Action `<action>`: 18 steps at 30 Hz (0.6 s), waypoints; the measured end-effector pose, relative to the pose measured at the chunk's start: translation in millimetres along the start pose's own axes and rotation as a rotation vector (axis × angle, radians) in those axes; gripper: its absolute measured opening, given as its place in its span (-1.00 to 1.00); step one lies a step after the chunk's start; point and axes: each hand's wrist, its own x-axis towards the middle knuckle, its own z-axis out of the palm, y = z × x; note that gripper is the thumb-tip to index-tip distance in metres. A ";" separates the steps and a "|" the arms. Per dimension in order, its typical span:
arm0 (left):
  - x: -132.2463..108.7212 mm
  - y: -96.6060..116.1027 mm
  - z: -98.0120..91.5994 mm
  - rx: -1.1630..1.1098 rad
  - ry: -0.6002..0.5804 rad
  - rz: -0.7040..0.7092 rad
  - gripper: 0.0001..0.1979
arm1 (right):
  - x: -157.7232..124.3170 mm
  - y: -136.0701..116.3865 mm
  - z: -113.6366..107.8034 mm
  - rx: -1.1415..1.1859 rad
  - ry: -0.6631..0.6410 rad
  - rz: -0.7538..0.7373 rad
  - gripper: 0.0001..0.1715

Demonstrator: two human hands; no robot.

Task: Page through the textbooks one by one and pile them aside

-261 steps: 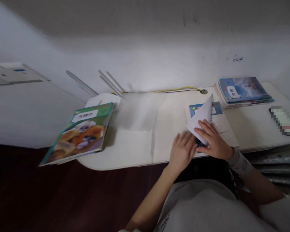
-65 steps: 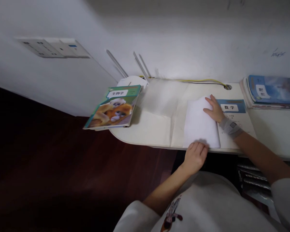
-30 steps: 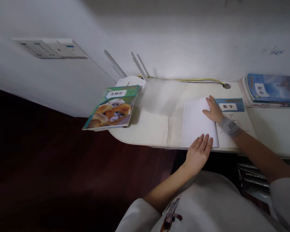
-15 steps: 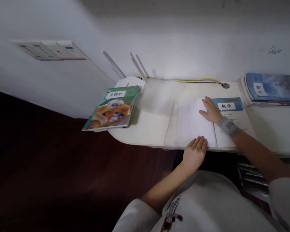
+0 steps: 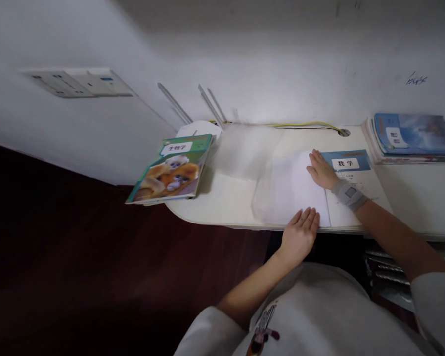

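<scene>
A book with a blue and white cover point(image 5: 356, 188) lies on the white desk point(image 5: 222, 202), with a white flap or page point(image 5: 298, 185) spread on its left part. My left hand point(image 5: 300, 232) rests flat on the lower edge of the white flap, fingers stretched out. My right hand point(image 5: 322, 170), with a grey watch on its wrist, presses flat near the top of the flap's right edge. Clear film point(image 5: 263, 198) reaches out to the left from under the flap. Neither hand grips anything.
At the left end of the desk a green book with monkeys point(image 5: 174, 170) overhangs the edge, beside a white router with antennas point(image 5: 211, 106). A stack of books point(image 5: 415, 133) stands at the right. Yellow and black cables point(image 5: 307, 123) run along the wall to a hole.
The view has shifted slightly. Both hands stay flat on the white flap in nearly the same places.
</scene>
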 end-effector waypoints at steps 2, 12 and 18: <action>0.4 4.9 1.6 0.012 -0.001 -0.005 -0.67 | -1.6 -3.5 -1.1 -0.043 -0.033 -0.005 -0.25; -15.0 -29.8 -26.7 -0.107 0.080 -0.232 -0.59 | -6.1 -19.4 -3.2 -0.196 -0.053 -0.024 -0.25; -40.2 -118.5 -50.5 -0.287 -0.191 -0.980 -0.68 | -19.5 -27.2 3.0 0.043 0.081 0.149 -0.23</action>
